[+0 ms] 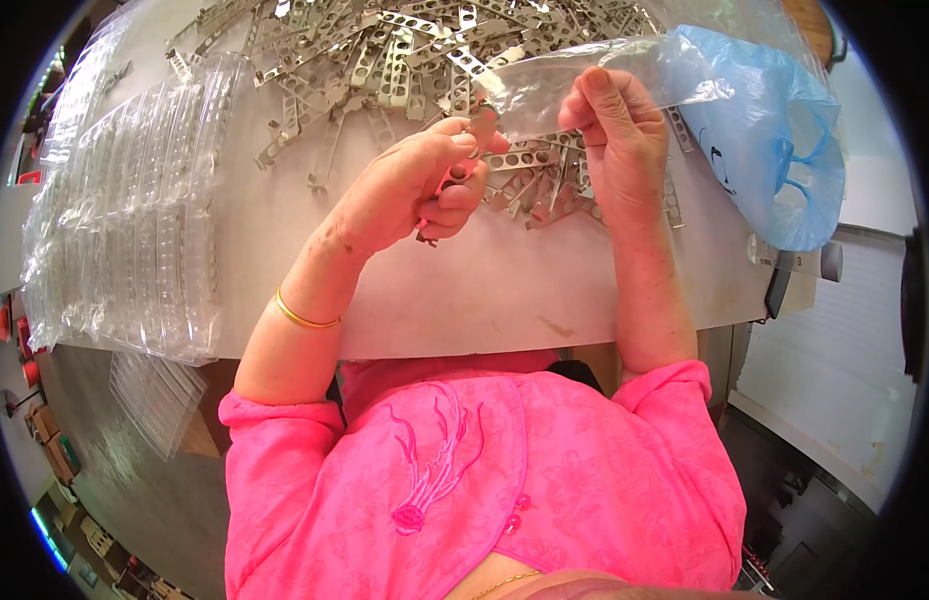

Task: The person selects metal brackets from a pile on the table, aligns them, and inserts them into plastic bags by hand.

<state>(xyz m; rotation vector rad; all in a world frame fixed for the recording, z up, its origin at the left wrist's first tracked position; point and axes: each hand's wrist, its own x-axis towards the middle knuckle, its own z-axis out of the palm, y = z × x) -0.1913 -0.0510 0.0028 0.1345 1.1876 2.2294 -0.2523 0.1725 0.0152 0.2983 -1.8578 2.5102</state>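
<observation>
My left hand (420, 185) is closed around a flat metal strip with round holes (458, 177), its upper end standing above my fingers. At the right, my right hand (620, 125) pinches a clear plastic bag (545, 92) between thumb and fingers. The bag stretches sideways, with its left end close to the top of the held strip; whether they touch I cannot tell. Behind and beneath both hands lies a loose heap of similar metal strips (395, 65) on the pale table (465, 300).
Rows of packed clear plastic sleeves (135, 210) lie along the table's left side. A blue plastic bag (770, 135) sits at the right edge, with a dark object (780, 287) near the corner below it. More clear sleeves (160, 400) are below the table's left edge.
</observation>
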